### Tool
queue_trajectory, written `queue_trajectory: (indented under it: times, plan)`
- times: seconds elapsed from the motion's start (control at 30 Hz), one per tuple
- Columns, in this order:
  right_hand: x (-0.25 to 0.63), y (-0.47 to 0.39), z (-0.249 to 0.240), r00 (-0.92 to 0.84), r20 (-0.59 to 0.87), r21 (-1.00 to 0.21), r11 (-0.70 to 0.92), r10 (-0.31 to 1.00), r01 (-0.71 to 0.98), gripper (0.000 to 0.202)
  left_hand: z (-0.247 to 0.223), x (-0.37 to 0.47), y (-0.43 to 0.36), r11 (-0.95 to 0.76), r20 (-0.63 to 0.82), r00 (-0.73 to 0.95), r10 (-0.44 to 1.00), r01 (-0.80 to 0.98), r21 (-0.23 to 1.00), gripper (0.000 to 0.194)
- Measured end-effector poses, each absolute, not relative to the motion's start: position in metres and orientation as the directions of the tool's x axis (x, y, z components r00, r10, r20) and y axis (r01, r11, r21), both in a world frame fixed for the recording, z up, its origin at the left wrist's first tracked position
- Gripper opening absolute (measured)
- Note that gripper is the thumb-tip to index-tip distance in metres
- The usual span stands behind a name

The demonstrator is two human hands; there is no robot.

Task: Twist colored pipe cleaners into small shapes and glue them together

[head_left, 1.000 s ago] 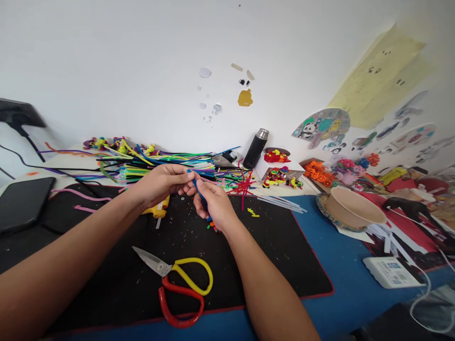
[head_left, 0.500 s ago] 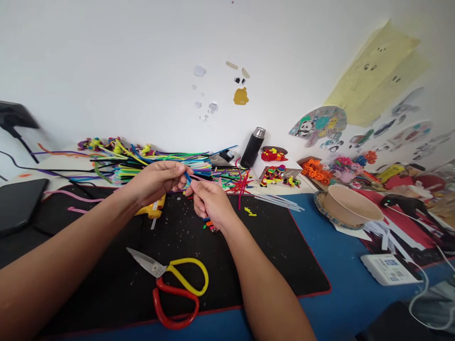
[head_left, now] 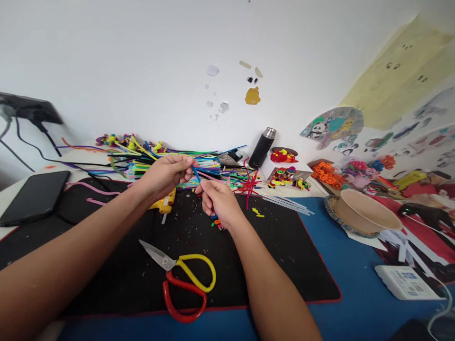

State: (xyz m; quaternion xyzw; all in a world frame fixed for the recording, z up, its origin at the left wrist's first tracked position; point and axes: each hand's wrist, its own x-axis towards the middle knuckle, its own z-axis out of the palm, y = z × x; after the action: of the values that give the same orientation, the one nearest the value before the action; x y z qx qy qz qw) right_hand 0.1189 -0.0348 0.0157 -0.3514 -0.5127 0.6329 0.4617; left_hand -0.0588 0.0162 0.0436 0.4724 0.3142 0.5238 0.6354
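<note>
near the frame's centre, the blue stem (head_left: 197, 174), likely light, soft and bendy, suits end grips; left hand (head_left: 169, 173) and right hand (head_left: 221, 201) pinch it closed.

- A blue-covered table (head_left: 355, 298) carries a red-edged black mat (head_left: 280, 265).
- Scissors (head_left: 170, 265) and a yellow glue gun (head_left: 166, 205) lie on the mat.
- Colourful pipe cleaners (head_left: 140, 168) lie behind.

Head view: from my head, forward and down
Wall (head_left: 149, 71): twelve o'clock, farther off
My fingers (head_left: 183, 165): near, mid-view
</note>
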Motion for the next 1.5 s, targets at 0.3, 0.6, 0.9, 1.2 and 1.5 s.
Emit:
queue_trajectory:
  times: [0.3,0.6,0.9,1.2,1.5]
  plan:
    - [0.119,-0.036,0.023,-0.218,0.09,-0.955,0.023,0.972,-0.295,0.044,0.034,-0.048,0.004,0.101,0.039,0.471,0.881,-0.269,0.958,0.033]
    - [0.121,-0.035,0.016,-0.219,0.042,-0.985,0.004,0.975,-0.173,0.045,0.038,-0.041,0.004,-0.047,0.09,0.355,0.931,-0.126,0.991,0.041]
    - [0.119,-0.039,0.015,-0.245,0.071,-0.996,0.081,0.967,0.029,0.041,0.045,-0.054,0.013,-0.087,0.118,0.257,0.959,-0.128,0.988,0.043]
    - [0.121,-0.035,0.014,-0.134,0.077,-0.994,0.066,0.988,-0.083,0.044,0.049,-0.077,0.029,-0.123,0.139,0.203,0.969,-0.089,0.988,0.039]
    - [0.127,-0.03,0.015,0.041,0.136,-0.963,0.142,0.99,-0.228,0.039,0.037,-0.093,0.069,-0.481,0.022,0.489,0.872,0.849,0.218,0.08]
